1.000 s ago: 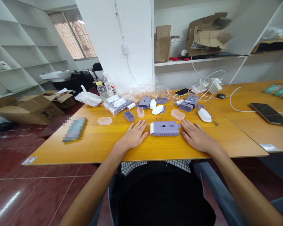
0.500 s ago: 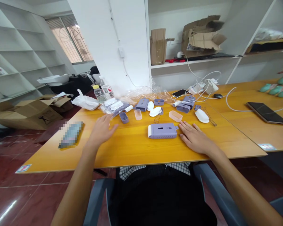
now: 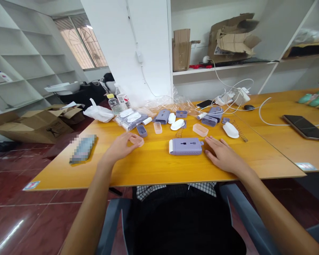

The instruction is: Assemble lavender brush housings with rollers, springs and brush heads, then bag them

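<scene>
My left hand (image 3: 118,148) curls around a small see-through plastic tub (image 3: 137,140). My right hand (image 3: 222,154) lies flat and open on the smooth wooden worktop (image 3: 154,170), just beside a long purple plastic box (image 3: 185,146).

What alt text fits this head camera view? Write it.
A person's left hand cups a small translucent peach plastic tray on an orange wooden table, while the right hand rests beside a lavender plastic housing. Scattered plastic parts and a coiled spring lie beyond.
</scene>
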Available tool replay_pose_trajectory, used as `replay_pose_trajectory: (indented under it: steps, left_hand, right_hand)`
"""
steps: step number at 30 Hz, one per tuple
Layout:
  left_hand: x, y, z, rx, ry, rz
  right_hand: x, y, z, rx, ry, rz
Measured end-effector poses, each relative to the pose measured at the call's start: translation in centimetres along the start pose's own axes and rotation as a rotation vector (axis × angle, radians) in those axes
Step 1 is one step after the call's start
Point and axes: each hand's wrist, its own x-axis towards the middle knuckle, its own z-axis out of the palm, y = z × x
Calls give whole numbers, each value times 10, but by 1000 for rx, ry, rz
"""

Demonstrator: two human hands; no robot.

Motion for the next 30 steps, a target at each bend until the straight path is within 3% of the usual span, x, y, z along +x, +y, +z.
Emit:
replay_pose_trajectory:
  steps: [5,9,14,21,30]
  left_hand:
    - [4,40,21,-66,-35,173]
    - [2,64,33,-173,-129,269]
    - [1,83,45,-182,-128,328]
    - [0,91,58,-263,-171,300]
    - [5,84,53,-338,-256,293]
  right_hand:
    - [-3,-18,-7,182,190,-55]
    - [-4,-42,-6,269,174,-112]
    - [-2,-58,2,348,143,-107]
    - [1,-56,0,461,132,-160]
    - [0,-46,1,509,138,-193]
